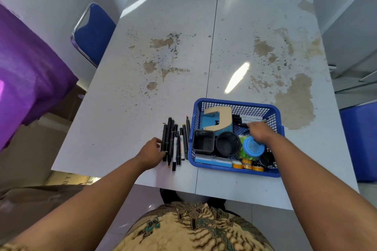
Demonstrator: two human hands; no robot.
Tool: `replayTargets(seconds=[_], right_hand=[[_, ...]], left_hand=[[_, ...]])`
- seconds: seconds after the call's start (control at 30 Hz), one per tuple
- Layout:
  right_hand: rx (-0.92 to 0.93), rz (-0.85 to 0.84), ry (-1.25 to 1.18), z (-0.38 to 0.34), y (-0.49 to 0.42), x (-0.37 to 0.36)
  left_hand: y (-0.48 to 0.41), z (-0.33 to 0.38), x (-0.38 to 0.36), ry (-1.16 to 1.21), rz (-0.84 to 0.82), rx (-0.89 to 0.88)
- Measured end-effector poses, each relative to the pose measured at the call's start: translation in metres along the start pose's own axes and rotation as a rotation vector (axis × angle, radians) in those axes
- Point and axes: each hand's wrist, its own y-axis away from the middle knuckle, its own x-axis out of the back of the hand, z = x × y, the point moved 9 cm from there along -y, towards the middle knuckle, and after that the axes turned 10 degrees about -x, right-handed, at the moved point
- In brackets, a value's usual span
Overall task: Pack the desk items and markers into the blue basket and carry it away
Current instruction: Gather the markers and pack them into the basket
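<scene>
left hand (152, 154) grabbing the loose markers (175, 142) lying just left of the blue basket (234, 171) | right hand (260, 133) reaching onto packed markers (247, 118) at its far side, grip unclear tbh

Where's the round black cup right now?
In the head view, the round black cup stands inside the blue basket, near its front edge, between the square black cup on its left and the blue-lidded jar on its right.
</scene>
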Motion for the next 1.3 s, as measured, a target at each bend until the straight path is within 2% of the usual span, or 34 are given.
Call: replayTargets(seconds=[0.2, 0.4, 0.57, 0.67, 0.8, 1.0, 1.3], right_hand=[[-0.061, 0.084, -0.111, -0.003, 0.009, 0.003], [-0.007, 0.082, -0.091, -0.014, 0.036, 0.005], [0.131, 0.282, -0.116, -0.044, 0.089, 0.018], [0.313, 0.369, -0.192, -0.081, 0.130, 0.009], [0.525, 0.505, -0.086, -0.122, 0.176, -0.013], [0.681, 0.288, -0.019, -0.141, 0.194, -0.066], [0.641, 0.184, -0.020, -0.129, 0.187, -0.088]], left_hand=[[-0.004, -0.005, 0.002, 0.006, 0.036, 0.018], [-0.009, 0.001, 0.004, -0.049, 0.052, 0.050], [-0.012, -0.003, 0.004, -0.080, 0.045, 0.084], [-0.014, -0.003, 0.004, -0.080, 0.064, 0.082], [-0.009, -0.003, 0.013, -0.042, 0.148, 0.088], [-0.001, 0.002, 0.021, 0.021, 0.202, 0.069], [0.001, -0.021, 0.019, 0.098, 0.113, 0.074]])
